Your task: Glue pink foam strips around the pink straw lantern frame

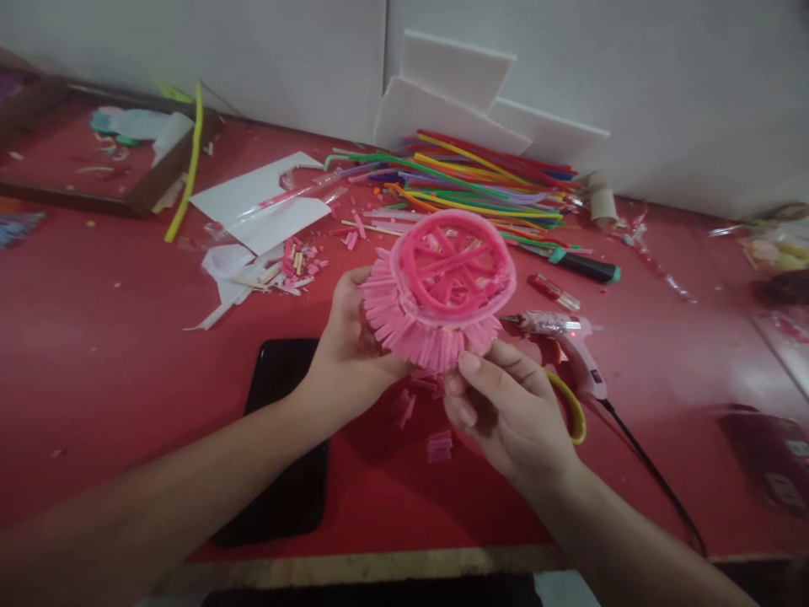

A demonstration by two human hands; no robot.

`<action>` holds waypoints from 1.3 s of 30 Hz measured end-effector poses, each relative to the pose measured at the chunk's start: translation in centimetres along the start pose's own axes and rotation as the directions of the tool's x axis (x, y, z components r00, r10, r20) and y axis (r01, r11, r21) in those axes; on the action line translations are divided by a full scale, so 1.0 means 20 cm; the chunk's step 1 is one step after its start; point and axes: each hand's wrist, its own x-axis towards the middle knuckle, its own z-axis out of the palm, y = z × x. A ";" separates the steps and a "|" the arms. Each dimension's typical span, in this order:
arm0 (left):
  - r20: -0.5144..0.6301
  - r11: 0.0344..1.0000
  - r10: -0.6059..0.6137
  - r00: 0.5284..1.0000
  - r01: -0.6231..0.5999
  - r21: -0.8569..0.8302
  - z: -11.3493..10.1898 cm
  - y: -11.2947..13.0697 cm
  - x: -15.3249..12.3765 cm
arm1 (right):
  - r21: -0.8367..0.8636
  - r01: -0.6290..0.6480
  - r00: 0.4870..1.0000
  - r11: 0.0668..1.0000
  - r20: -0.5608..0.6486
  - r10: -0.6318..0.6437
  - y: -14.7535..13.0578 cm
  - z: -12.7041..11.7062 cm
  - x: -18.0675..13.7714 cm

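Observation:
A pink pipe-cleaner basket (436, 333) is held up over the table, tilted so that its round top faces me. Darker pink strips cross inside the ring like spokes, and a fringe of short pink pieces runs round the side. My left hand (354, 346) wraps around the left side, its fingers partly hidden behind the fringe. With thumb and fingertips, my right hand (506, 405) pinches the lower right edge of the fringe. Below the basket, a few cut pink pieces (440, 447) lie on the table.
A glue gun (562, 329) with a lit red light lies at right, its cord running to the front edge. Behind it is a black-handled cutter (581, 265). Coloured pipe cleaners (480, 181) are heaped at the back. A black phone (278, 480) lies under my left forearm.

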 end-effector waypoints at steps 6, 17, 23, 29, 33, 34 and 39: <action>-0.002 0.999 0.014 1.000 -0.014 0.052 0.01 0.00 0.00 | -0.061 0.016 1.000 0.998 -0.017 -0.017 0.00 -0.01 -0.01; 0.021 1.000 0.031 0.999 -0.031 0.002 0.00 0.00 0.00 | -0.049 -0.008 0.999 0.999 -0.035 0.006 -0.01 -0.01 0.00; 0.035 0.997 0.050 0.998 -0.052 0.060 0.00 0.00 0.00 | -0.055 0.057 0.997 0.997 -0.046 -0.059 0.00 -0.01 0.00; 0.051 0.997 0.074 0.996 -0.073 -0.014 0.00 0.00 0.00 | -0.125 0.102 0.992 0.987 -0.068 -0.111 0.01 -0.01 -0.02; 0.049 0.997 0.068 0.996 -0.066 -0.046 0.01 0.00 0.00 | -0.191 0.073 0.995 0.979 -0.057 -0.085 0.01 -0.04 -0.02; 0.043 0.998 0.045 0.998 -0.043 -0.054 0.01 0.00 0.00 | -0.227 0.044 0.998 0.973 -0.025 -0.051 0.00 -0.05 -0.02; -0.012 0.991 -0.077 0.997 0.075 -0.115 0.00 -0.02 0.01 | -0.609 0.007 0.992 0.793 0.103 0.070 -0.17 -0.14 -0.02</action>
